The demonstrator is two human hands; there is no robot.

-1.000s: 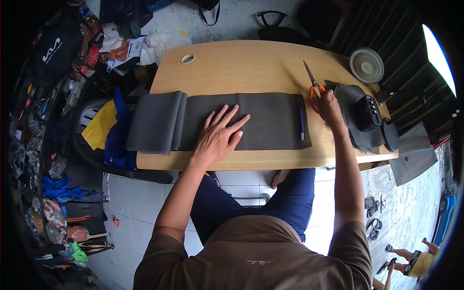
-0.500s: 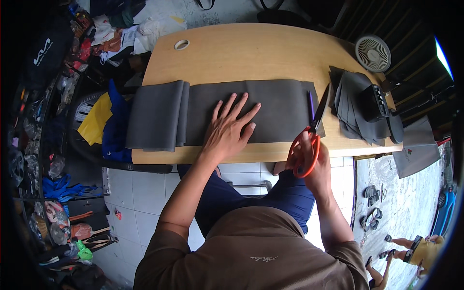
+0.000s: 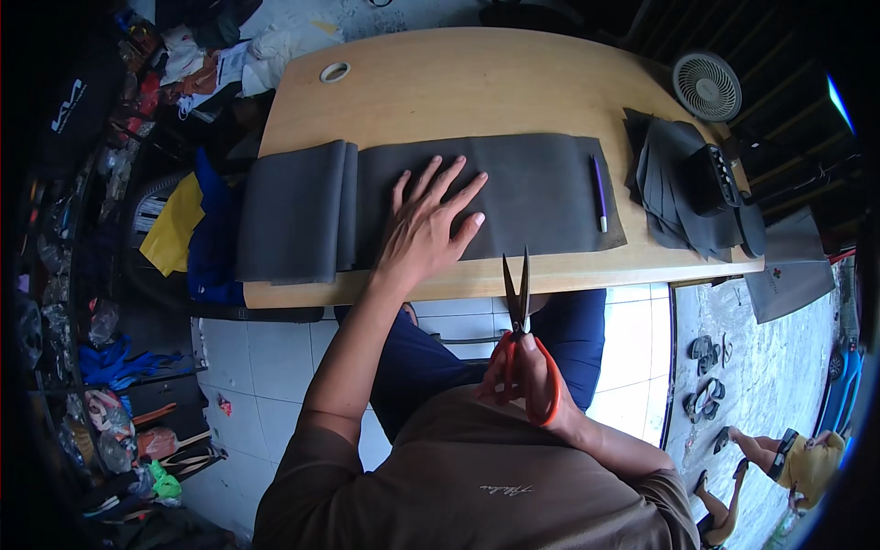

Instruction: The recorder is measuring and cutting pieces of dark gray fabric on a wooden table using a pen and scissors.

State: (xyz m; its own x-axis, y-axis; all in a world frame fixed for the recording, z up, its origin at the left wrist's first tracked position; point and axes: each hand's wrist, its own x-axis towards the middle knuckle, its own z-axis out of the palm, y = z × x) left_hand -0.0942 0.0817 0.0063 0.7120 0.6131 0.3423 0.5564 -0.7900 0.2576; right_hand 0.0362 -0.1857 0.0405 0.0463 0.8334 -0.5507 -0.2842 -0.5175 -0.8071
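A: How does the left hand (image 3: 423,220) lie?

B: Palm down on the dark grey sheet (image 3: 541,192), fingers fanned wide and the thumb out toward the right

A: And the right hand (image 3: 534,378)?

B: It is closed around the orange-handled scissors (image 3: 520,325), thumb and fingers at the loops, in front of the person's brown shirt (image 3: 440,458). The blades stand slightly parted in a narrow V and point away from the body, their tips by the near edge of the wooden table (image 3: 440,92). Whether the tips touch anything, I cannot tell

A: Where exactly is the sheet?

B: Stretched sideways along the near part of the table, with its left end folded over in layers. A purple pen (image 3: 599,188) lies on it close to the right end

A: What sits farther right?

B: A fanned stack of dark pieces (image 3: 662,179), with a black box (image 3: 712,179) on it, and a round fan (image 3: 706,86) beyond them at the far right corner

A: Anything left of the table?

B: Yellow cloth (image 3: 172,225) and blue cloth (image 3: 211,243), side by side, just beside its edge
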